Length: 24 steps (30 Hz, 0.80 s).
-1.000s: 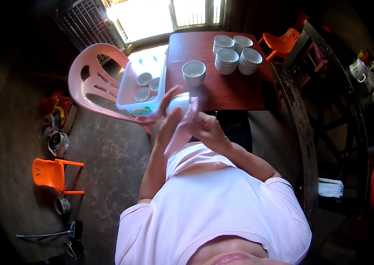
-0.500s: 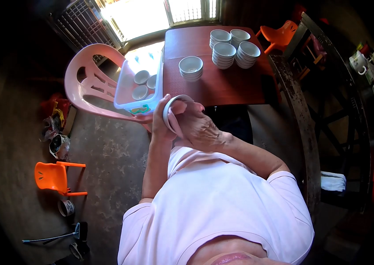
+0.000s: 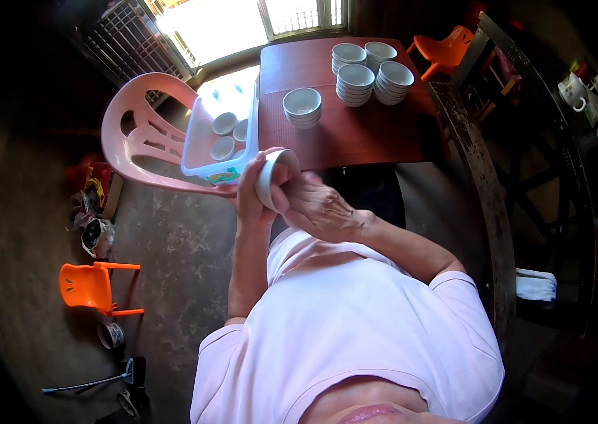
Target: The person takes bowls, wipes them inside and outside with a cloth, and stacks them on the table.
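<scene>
Tilted on its side, a white bowl (image 3: 265, 182) is gripped from outside by my left hand (image 3: 248, 198). My right hand (image 3: 323, 208) presses a pink cloth (image 3: 284, 173) into the bowl's mouth, its fingers partly hidden by the bowl and cloth. Just beyond, a short stack of white bowls (image 3: 302, 104) stands on the red-brown table (image 3: 341, 147). Several taller stacks of bowls (image 3: 354, 81) are grouped farther right on it. To the left, a clear plastic bin (image 3: 208, 169) holds several bowls (image 3: 222, 148).
A pink chair (image 3: 126, 145) supports the bin. Small orange chairs stand at the lower left (image 3: 87, 286) and upper right (image 3: 447, 49). A worn wooden bench (image 3: 479, 191) runs along the right. A broom (image 3: 87, 384) lies on the floor at the lower left.
The bowl has turned from its outer side facing the camera to its mouth facing right. My right hand and the cloth have moved from its outside into its mouth.
</scene>
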### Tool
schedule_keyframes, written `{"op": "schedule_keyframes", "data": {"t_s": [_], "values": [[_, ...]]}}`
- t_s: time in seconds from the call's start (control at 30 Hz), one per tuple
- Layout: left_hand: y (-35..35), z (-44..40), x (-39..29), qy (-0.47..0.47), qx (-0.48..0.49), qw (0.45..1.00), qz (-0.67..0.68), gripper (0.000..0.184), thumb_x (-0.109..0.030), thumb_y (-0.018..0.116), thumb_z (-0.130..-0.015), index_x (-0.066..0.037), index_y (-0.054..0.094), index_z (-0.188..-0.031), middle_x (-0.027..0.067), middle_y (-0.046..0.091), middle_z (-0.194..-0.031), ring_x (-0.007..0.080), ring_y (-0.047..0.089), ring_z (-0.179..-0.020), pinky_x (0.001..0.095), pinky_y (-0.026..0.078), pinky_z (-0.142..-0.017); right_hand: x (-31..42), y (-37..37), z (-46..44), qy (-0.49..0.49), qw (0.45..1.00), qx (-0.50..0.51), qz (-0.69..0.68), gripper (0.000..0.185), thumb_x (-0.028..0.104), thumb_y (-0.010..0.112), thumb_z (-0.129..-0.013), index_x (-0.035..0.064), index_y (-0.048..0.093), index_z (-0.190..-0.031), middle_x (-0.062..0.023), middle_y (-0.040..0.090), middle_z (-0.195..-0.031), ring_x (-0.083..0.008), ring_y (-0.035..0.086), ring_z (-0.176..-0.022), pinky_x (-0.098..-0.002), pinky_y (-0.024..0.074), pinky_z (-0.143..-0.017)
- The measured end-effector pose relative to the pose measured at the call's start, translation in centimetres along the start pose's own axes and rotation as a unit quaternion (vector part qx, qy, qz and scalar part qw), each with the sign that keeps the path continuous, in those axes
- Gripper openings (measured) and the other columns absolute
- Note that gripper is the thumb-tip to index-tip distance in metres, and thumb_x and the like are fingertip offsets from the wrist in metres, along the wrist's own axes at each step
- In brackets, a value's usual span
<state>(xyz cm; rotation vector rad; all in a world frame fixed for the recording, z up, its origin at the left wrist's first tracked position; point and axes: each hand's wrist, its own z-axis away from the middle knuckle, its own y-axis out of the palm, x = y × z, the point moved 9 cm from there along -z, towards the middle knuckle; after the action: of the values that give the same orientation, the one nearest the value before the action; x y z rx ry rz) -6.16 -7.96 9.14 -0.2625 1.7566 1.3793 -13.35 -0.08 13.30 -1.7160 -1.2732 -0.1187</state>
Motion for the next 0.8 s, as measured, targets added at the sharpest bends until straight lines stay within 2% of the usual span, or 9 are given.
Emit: {"op": "schedule_keyframes", "data": {"t_s": [0.07,0.2,0.33,0.37,0.4,0.5,0.6,0.63,0.8], "values": [[-1.0,0.2,-0.2,0.045,-0.063,0.996,-0.052,0.045,-0.037,0.045,-0.093,0.002,0.059,-0.111,0.0143,0.066,-0.098,0.0209,0.065,-0.086,0.0309,0.053,-0.08,-2.3,2.0,1.3,0.243,0.912,0.061,-0.325,0.036,0.031,0.05,-0.096,0.0008,0.055,-0.115,-0.009,0.061,-0.101,-0.018,0.059,-0.099,-0.0319,0.0423,-0.094],[3.0,2.9,-3.6,0.315,-0.118,0.883,-0.327,0.049,-0.043,0.047,-0.092,-0.001,0.057,-0.116,0.0104,0.064,-0.099,0.0204,0.063,-0.087,0.0323,0.051,-0.08,-1.9,0.0,-0.6,0.221,0.719,-0.174,-0.636,0.031,0.026,0.057,-0.093,0.0013,0.056,-0.113,-0.0026,0.06,-0.096,-0.0104,0.056,-0.086,-0.0241,0.0467,-0.078],[0.9,1.9,-3.0,0.192,-0.09,0.95,-0.228,0.048,-0.042,0.046,-0.093,0.0,0.058,-0.114,0.0095,0.063,-0.096,0.0189,0.063,-0.082,0.0318,0.053,-0.075,-1.1,0.4,0.4,0.235,0.932,-0.118,-0.25,0.018,0.008,0.066,-0.085,0.0016,0.061,-0.101,-0.0091,0.063,-0.095,-0.0117,0.059,-0.093,-0.028,0.0477,-0.08],[0.2,1.5,-2.3,0.123,-0.093,0.973,-0.171,0.048,-0.042,0.045,-0.093,-0.001,0.058,-0.113,0.0095,0.063,-0.096,0.0171,0.063,-0.082,0.0294,0.053,-0.072,0.4,-0.3,0.0,0.067,0.984,-0.121,-0.115,0.02,0.006,0.066,-0.083,0.001,0.061,-0.102,-0.0117,0.063,-0.096,-0.0178,0.061,-0.094,-0.0312,0.0484,-0.083],[0.5,1.4,-2.1,0.093,-0.087,0.985,-0.119,0.047,-0.041,0.046,-0.093,-0.001,0.057,-0.115,0.0092,0.063,-0.094,0.016,0.062,-0.082,0.0273,0.052,-0.072,1.9,0.1,0.5,-0.104,0.987,-0.118,0.025,0.023,0.005,0.067,-0.082,0.0003,0.062,-0.103,-0.0143,0.064,-0.096,-0.024,0.064,-0.096,-0.0343,0.049,-0.086],[-0.4,0.8,-1.3,0.092,-0.098,0.987,-0.091,0.047,-0.039,0.049,-0.092,0.0,0.055,-0.118,0.0084,0.062,-0.094,0.0151,0.06,-0.083,0.0255,0.049,-0.074,0.6,-0.6,0.7,-0.131,0.973,-0.148,0.115,0.031,0.006,0.068,-0.081,0.0048,0.062,-0.112,-0.0112,0.067,-0.099,-0.03,0.063,-0.1,-0.0354,0.0487,-0.092],[0.2,0.8,-1.4,0.217,-0.058,0.947,-0.23,0.048,-0.041,0.045,-0.093,-0.002,0.055,-0.119,0.0083,0.061,-0.102,0.0163,0.061,-0.087,0.0283,0.051,-0.079,-2.7,1.2,1.2,0.211,0.904,-0.094,-0.359,0.03,0.008,0.068,-0.082,0.0041,0.062,-0.111,-0.015,0.067,-0.098,-0.03,0.066,-0.092,-0.0338,0.0516,-0.085],[0.4,0.9,-0.9,0.191,-0.064,0.961,-0.189,0.047,-0.041,0.045,-0.093,-0.002,0.056,-0.117,0.0084,0.062,-0.101,0.0166,0.061,-0.087,0.0285,0.051,-0.078,-2.0,0.4,1.1,0.209,0.91,-0.12,-0.336,0.025,0.008,0.067,-0.084,0.0036,0.062,-0.108,-0.0169,0.067,-0.094,-0.0301,0.067,-0.087,-0.0308,0.0532,-0.08],[-0.3,0.5,0.8,-0.018,-0.046,0.999,-0.015,0.043,-0.039,0.047,-0.093,-0.002,0.06,-0.11,0.0094,0.066,-0.094,0.0196,0.064,-0.091,0.0309,0.051,-0.085,1.8,-0.6,1.6,-0.093,0.982,-0.156,0.054,0.022,-0.002,0.066,-0.079,0.0016,0.061,-0.1,-0.0155,0.066,-0.087,-0.0317,0.066,-0.084,-0.035,0.0544,-0.074]]}}
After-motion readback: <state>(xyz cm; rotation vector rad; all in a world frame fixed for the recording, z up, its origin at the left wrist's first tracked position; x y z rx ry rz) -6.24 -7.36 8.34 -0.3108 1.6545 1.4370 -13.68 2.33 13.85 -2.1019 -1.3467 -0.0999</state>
